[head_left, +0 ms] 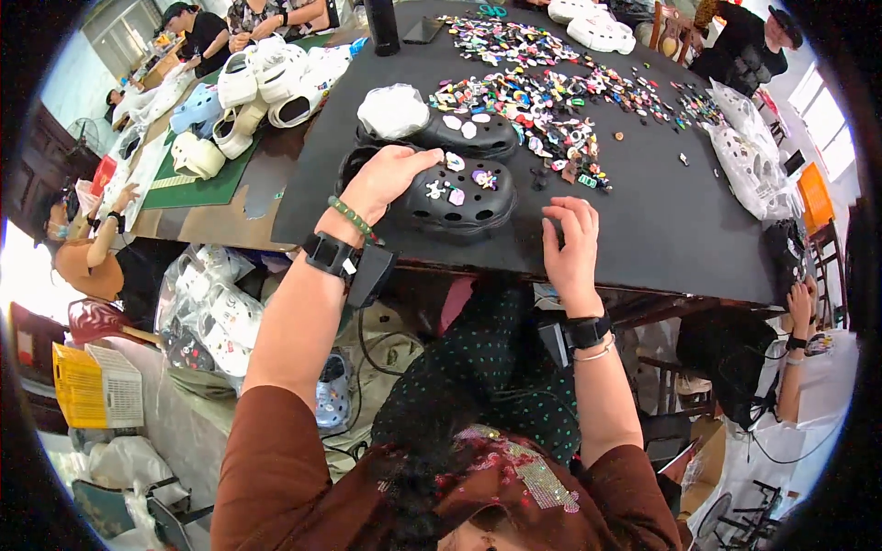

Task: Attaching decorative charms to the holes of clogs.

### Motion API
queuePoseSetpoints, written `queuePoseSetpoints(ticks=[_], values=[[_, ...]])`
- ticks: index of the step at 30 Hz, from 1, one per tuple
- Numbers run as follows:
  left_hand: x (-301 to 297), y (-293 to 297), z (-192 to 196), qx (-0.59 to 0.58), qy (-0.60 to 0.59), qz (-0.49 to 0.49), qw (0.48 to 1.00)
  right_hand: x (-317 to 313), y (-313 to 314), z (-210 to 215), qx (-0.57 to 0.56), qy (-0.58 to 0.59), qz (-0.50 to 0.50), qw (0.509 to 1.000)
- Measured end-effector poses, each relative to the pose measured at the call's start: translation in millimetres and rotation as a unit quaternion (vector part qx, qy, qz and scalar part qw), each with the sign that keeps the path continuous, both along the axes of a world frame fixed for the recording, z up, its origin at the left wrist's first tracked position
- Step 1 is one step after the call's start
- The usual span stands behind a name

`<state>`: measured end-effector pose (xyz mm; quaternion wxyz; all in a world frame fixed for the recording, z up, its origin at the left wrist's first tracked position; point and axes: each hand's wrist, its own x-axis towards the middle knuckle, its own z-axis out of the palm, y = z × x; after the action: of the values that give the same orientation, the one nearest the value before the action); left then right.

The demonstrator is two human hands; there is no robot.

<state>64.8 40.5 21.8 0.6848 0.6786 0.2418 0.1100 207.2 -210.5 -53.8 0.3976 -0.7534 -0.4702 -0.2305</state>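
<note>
My left hand (384,176) is closed on a black clog (450,216) near the front edge of the table, the thumb over its upper and the other fingers hidden. Several colourful shoe charms (483,179) sit in the holes of its toe. Just behind it lies a second black clog (491,136) with white charms on it and a white wrapped bundle (393,111) at its heel end. To the right of the clogs, my right hand (573,241) hovers by the table edge, fingers loosely curled, thumb apart, with nothing visible in it.
Loose charms (551,96) are heaped across the black table (657,220). White clogs (262,83) are piled on a side table at left, near a green mat (204,184). Bagged clogs (749,165) lie along the right edge. Other people work around the room.
</note>
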Motion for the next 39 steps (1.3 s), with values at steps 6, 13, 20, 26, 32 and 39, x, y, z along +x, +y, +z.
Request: queuePoseSetpoints(ticks=[6, 13, 20, 26, 32, 39], values=[[3.0, -14.0, -6.9, 0.455, 0.132, 0.091, 0.876, 0.1, 2.3, -17.6, -0.048, -0.062, -0.053, 0.995], [-7.4, -32.7, 1.3, 0.5, 0.098, 0.175, 0.843, 2.6, 4.5, -1.3, -0.076, 0.052, -0.02, 0.996], [12.1, -23.3, -1.2, 0.618, -0.046, 0.249, 0.744, 41.4, 25.4, 34.1, -0.047, 0.071, 0.086, 0.993], [33.6, -12.0, 2.7, 0.638, 0.059, 0.246, 0.727, 73.6, 19.5, 19.3, -0.06, 0.053, 0.05, 0.996], [41.3, -1.8, 11.8, 0.58, 0.174, 0.201, 0.77, 73.3, 54.9, 37.0, -0.047, 0.046, 0.085, 0.994], [34.7, -2.7, 3.7, 0.558, 0.149, 0.186, 0.795, 83.6, 139.0, 74.6, -0.084, 0.018, 0.114, 0.99]])
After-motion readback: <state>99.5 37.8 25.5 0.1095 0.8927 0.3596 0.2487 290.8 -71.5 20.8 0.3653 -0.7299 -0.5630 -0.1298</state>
